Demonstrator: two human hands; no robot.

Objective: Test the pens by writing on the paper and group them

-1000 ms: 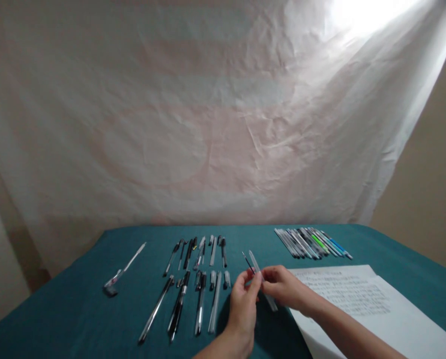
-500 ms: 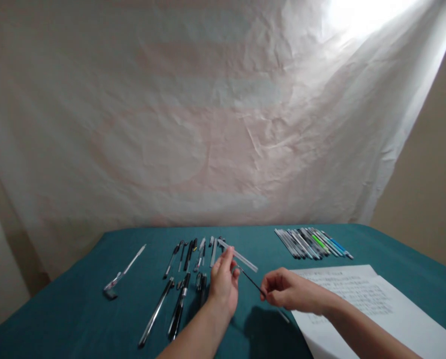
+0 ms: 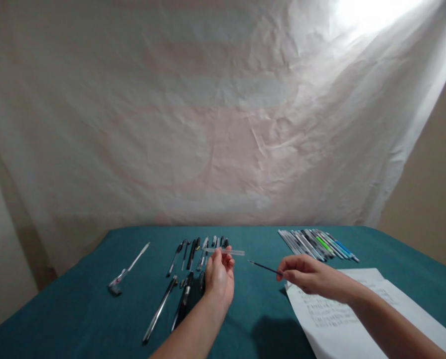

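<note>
My left hand [image 3: 220, 276] is closed around a clear pen barrel [image 3: 234, 252], which lies nearly level and points right. In my right hand [image 3: 305, 273], thumb and fingers pinch a dark ink refill [image 3: 264, 266]. The refill's tip points left toward the barrel, and a gap separates the two. Behind and left of my left hand lie several pens [image 3: 191, 255] in a row on the green cloth. Nearer to me, a clear pen with a black end [image 3: 159, 311] and a black pen [image 3: 183, 299] lie beside my left forearm.
Written sheets of paper [image 3: 331, 314] lie under my right forearm. At the back right is a row of refills and pens [image 3: 318, 244], some green and blue. A white stick-like item with a grey end [image 3: 127, 271] lies far left. A pale sheet [image 3: 223, 124] hangs behind the table.
My right hand has moved right and slightly up with the refill, widening the gap from my left hand. The barrel in my left hand has turned from slanting down to nearly level.
</note>
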